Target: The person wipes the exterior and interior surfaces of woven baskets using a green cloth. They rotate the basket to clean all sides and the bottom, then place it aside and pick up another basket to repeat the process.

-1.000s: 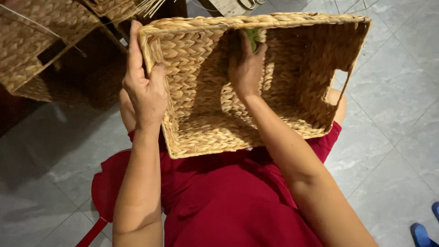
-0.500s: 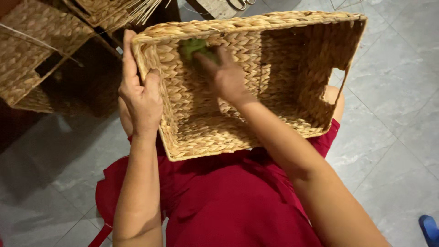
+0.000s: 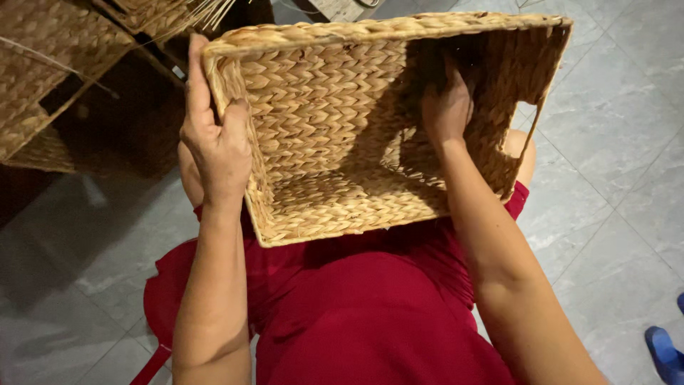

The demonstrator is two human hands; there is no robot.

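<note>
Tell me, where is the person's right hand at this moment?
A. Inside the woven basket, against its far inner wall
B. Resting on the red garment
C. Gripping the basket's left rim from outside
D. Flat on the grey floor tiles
A: the right hand reaches into the woven basket and presses on its far inner wall, while the left hand grips the rim.

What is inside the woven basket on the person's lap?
Inside the woven basket only the right hand shows, pressed against the far inner wall in shadow. Whether it holds something is hidden by the hand itself. The left hand grips the basket's left rim.
</note>
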